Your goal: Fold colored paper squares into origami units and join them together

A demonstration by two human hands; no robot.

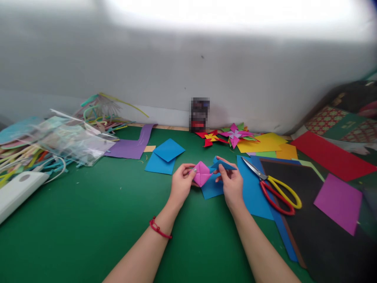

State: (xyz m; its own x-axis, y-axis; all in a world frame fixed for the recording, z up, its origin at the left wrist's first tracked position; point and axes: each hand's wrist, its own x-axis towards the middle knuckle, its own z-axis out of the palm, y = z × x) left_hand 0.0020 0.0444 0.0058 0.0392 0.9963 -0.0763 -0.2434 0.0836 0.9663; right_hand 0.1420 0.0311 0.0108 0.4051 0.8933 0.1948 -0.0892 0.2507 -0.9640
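Note:
Between thumb and fingers my left hand [183, 181] holds a folded pink paper piece [201, 174] with crossing creases on its face. My right hand [231, 179] is closed on a folded blue paper piece [225, 162], whose left end is close to the pink one. Whether the two pieces touch is hard to tell. Under them lies a flat blue sheet [212, 188] on the green table [118, 228]. Two more blue squares [170, 149] overlap to the left, beyond my left hand.
Scissors [269, 184] with red and yellow handles lie right of my right hand, on a black board [312, 212]. Folded paper stars [235, 133] stand at the back. A plastic bag [70, 137], colourful strips and a white power strip [23, 190] are at left.

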